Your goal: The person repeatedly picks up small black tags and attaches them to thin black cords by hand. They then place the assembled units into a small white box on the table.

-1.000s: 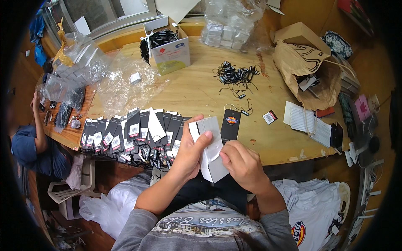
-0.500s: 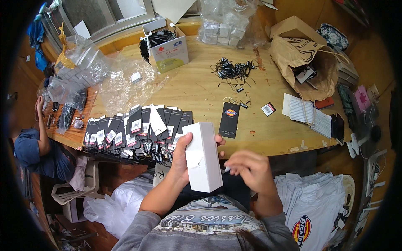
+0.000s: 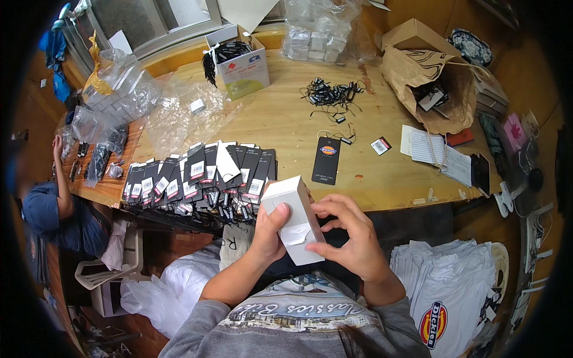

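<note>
Nearest to us, we hold a small white box (image 3: 294, 219) of smooth matte card, an oblong block tilted with its top end leaning left, just in front of the near edge of the tabletop (image 3: 280, 125) and above our lap. Our left hand (image 3: 270, 230) wraps its left side, its grip pressed onto the card with the thumb lying across the front face. Our right hand (image 3: 348, 230) curls round the right side, fingertips (image 3: 322, 210) pinching the box's edge and lower corner.

Low on the right lies a stack of folded white shirts (image 3: 444, 283), soft cloth with a printed badge. On the left, crumpled white plastic bags (image 3: 173, 286) sit by the floor.

On the pale wooden tabletop just beyond the box, a row of flat black hang tags (image 3: 200, 176) with white stickers overlaps like shingles. One black tag (image 3: 327, 160) lies alone to the right. Farther off we see a tangle of black strings (image 3: 328, 94), crinkled clear plastic sheets (image 3: 185, 110), an open white carton (image 3: 239, 62) and, far right, a creased brown paper bag (image 3: 430, 83).
</note>
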`<action>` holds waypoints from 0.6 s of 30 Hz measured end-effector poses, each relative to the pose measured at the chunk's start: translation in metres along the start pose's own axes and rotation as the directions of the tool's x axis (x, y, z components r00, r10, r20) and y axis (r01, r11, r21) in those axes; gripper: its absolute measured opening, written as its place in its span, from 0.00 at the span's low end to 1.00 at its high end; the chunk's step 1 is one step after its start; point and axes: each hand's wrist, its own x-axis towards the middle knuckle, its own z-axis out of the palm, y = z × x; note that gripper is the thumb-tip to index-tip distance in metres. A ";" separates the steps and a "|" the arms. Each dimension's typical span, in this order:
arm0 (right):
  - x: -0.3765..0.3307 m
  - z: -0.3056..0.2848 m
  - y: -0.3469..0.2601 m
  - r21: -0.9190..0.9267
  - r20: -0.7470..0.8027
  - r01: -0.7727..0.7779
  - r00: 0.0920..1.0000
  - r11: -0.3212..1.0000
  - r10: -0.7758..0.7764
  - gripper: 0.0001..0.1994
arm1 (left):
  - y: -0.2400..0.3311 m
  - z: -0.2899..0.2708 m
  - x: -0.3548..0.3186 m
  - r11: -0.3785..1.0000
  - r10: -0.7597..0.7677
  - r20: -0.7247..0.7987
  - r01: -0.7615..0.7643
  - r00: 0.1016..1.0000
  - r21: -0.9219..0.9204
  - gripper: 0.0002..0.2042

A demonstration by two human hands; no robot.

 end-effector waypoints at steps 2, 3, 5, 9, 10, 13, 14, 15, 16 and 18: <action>-0.002 0.000 0.013 0.088 0.041 -0.027 0.999 0.996 0.024 0.22 | 0.001 0.002 -0.003 0.998 0.037 -0.004 -0.037 0.999 0.052 0.29; -0.003 0.000 0.017 0.133 0.065 -0.042 0.997 0.990 0.034 0.23 | 0.001 0.003 -0.004 0.995 0.057 -0.007 -0.056 0.998 0.078 0.29; -0.004 0.000 0.014 0.159 0.055 -0.064 0.997 0.985 0.056 0.19 | -0.003 0.002 -0.005 0.998 0.057 -0.023 -0.056 0.998 0.034 0.30; -0.008 0.002 0.013 0.162 0.014 -0.047 0.999 0.986 0.045 0.13 | -0.011 -0.007 -0.006 0.997 0.078 -0.034 -0.078 0.996 -0.014 0.30; -0.009 0.004 0.013 0.127 -0.010 -0.017 1.000 0.992 0.019 0.11 | -0.011 -0.005 -0.006 0.994 0.104 -0.059 -0.105 0.993 -0.002 0.29; -0.017 0.010 0.013 -0.104 -0.079 0.071 0.994 0.992 -0.079 0.08 | -0.011 -0.001 -0.008 0.986 0.165 -0.109 -0.162 0.980 0.032 0.28; -0.018 0.011 0.014 -0.128 -0.091 0.080 0.992 0.989 -0.092 0.07 | -0.011 -0.002 -0.009 0.985 0.169 -0.108 -0.166 0.980 0.038 0.28; -0.018 0.011 0.017 -0.122 -0.077 0.116 0.989 0.986 -0.126 0.07 | -0.011 -0.002 -0.009 0.984 0.174 -0.107 -0.170 0.979 0.046 0.28; -0.017 0.009 0.023 -0.116 -0.063 0.151 0.985 0.982 -0.159 0.07 | -0.012 -0.002 -0.010 0.983 0.181 -0.114 -0.178 0.977 0.038 0.28; -0.019 0.009 0.022 -0.137 -0.070 0.150 0.985 0.979 -0.160 0.06 | -0.015 -0.001 -0.012 0.981 0.192 -0.129 -0.191 0.973 0.024 0.28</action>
